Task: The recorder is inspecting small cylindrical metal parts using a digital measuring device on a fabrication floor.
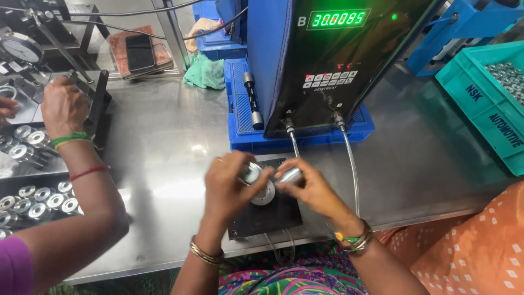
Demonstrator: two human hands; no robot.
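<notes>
My left hand point(232, 188) grips a shiny round metal part point(251, 172) over a black base plate point(267, 216) on the steel table. My right hand point(310, 188) pinches a small silver cylindrical plug point(289, 176) right beside that part. A metal ring point(266, 195) sits on the base plate beneath both hands. Two thin tubes point(351, 164) run from the plate area up to a dark measuring unit with a green digital display point(338, 49).
A co-worker's arm point(76, 180) reaches from the left to a dial gauge fixture point(33, 60). Rows of shiny metal rings point(38, 202) lie at the left. A teal crate point(486, 104) of parts stands at the right; a blue tray point(305, 131) holds the unit.
</notes>
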